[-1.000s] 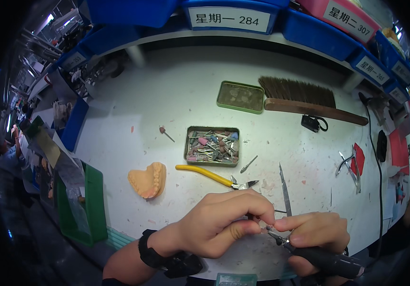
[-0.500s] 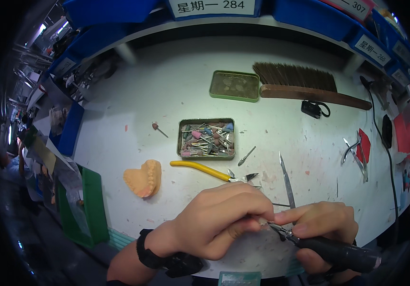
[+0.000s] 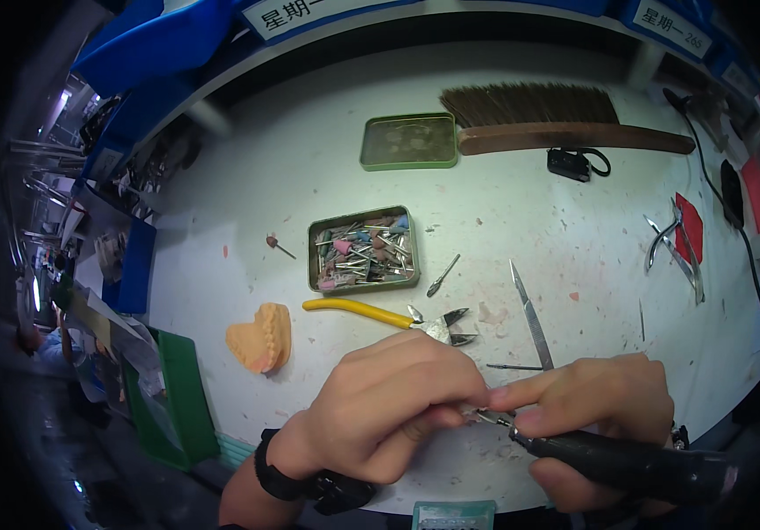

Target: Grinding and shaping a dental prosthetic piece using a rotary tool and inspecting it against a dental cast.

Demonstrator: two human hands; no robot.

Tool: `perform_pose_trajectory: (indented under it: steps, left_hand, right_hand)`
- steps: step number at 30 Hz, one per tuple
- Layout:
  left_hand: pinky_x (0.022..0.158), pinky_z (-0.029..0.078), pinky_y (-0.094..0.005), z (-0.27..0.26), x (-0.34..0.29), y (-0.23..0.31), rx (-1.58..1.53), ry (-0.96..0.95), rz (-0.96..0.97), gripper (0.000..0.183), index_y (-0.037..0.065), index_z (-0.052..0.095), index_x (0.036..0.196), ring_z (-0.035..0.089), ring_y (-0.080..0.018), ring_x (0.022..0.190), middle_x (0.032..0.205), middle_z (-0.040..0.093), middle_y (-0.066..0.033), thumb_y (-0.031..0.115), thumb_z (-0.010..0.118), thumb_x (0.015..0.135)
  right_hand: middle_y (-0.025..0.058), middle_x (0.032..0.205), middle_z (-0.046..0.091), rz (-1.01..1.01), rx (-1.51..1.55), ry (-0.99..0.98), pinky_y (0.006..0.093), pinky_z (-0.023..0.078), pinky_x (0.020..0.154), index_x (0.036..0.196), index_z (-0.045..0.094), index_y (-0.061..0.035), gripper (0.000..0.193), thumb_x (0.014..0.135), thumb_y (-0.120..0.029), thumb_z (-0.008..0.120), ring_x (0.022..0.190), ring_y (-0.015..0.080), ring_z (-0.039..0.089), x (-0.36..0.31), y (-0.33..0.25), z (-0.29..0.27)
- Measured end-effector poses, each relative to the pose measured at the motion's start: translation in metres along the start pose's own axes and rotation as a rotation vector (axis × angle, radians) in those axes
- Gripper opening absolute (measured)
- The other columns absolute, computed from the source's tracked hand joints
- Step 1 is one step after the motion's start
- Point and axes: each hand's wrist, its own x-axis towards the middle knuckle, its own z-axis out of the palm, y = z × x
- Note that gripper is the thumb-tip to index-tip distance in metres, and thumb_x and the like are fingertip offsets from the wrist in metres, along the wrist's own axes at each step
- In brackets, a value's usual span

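In my right hand (image 3: 601,397) lies a black rotary handpiece (image 3: 623,464), its grip running back toward the lower right. The metal bur (image 3: 493,417) at its front meets a small pale piece (image 3: 469,412) pinched in my left hand (image 3: 393,397). My fingers cover most of that piece, so its kind does not show. Just beyond the left knuckles are yellow-handled cutting pliers (image 3: 362,311), jaws apart. A pointed metal blade (image 3: 532,322) and a thin dark rod (image 3: 514,367) lie beyond the right hand. One loose bur (image 3: 443,276) rests farther back.
An open tin of burs (image 3: 364,249) stands mid-table, its lid (image 3: 408,141) behind. An orange dental cast (image 3: 261,340) sits left. A brush (image 3: 574,137), a black strapped object (image 3: 570,163) and metal pliers (image 3: 685,252) lie right. A green bin (image 3: 181,397) flanks the left edge.
My view has tilted and shifted, so the table's things sit differently in it. Both hands stay together, the bur still against the small piece.
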Motion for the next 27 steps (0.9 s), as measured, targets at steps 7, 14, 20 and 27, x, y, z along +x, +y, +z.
perform_pose_trajectory:
  steps: [7, 14, 20, 27]
  left_hand:
    - [0.065, 0.048, -0.0301, 0.001, -0.002, -0.004, -0.05, 0.008, -0.006, 0.014, 0.0, 0.059, 0.091, 0.061, -0.0224, 0.071, 0.083, 0.064, -0.0136, 0.013, 0.058, 0.088]
    - [0.08, 0.05, -0.0264, 0.013, -0.014, 0.006, -0.664, 0.157, -0.319, 0.026, -0.003, 0.053, 0.112, 0.061, -0.0148, 0.091, 0.1, 0.062, -0.0107, -0.001, 0.057, 0.086]
    - [0.087, 0.048, -0.0284, 0.016, -0.014, 0.009, -0.758, 0.136, -0.395, 0.037, -0.004, 0.047, 0.119, 0.059, -0.0169, 0.101, 0.109, 0.059, -0.0128, -0.005, 0.059, 0.084]
    - [0.084, 0.052, -0.0313, 0.016, -0.012, 0.001, -0.32, 0.123, -0.221, 0.043, -0.005, 0.047, 0.117, 0.062, -0.0207, 0.098, 0.107, 0.06, -0.0155, -0.009, 0.064, 0.078]
  right_hand:
    - [0.0176, 0.085, 0.065, -0.021, 0.017, 0.018, 0.036, 0.056, 0.073, 0.095, 0.057, -0.0011, 0.028, 0.075, -0.015, 0.07, 0.087, 0.0328, 0.067, 0.0, -0.002, -0.001]
    - [0.0163, 0.083, 0.061, -0.188, -0.119, 0.105, 0.041, 0.053, 0.081, 0.096, 0.055, -0.0002, 0.031, 0.076, -0.017, 0.071, 0.091, 0.0359, 0.065, -0.001, -0.005, 0.004]
    - [0.0213, 0.093, 0.061, -0.111, 0.025, 0.12, 0.0366, 0.052, 0.079, 0.103, 0.051, 0.0003, 0.036, 0.079, -0.019, 0.069, 0.093, 0.0328, 0.064, -0.006, 0.007, 0.004]
    - [0.0239, 0.101, 0.062, 0.066, 0.254, 0.173, 0.0273, 0.047, 0.07, 0.106, 0.048, 0.0026, 0.035, 0.081, -0.016, 0.065, 0.076, 0.0164, 0.06, -0.008, 0.003, 0.002]
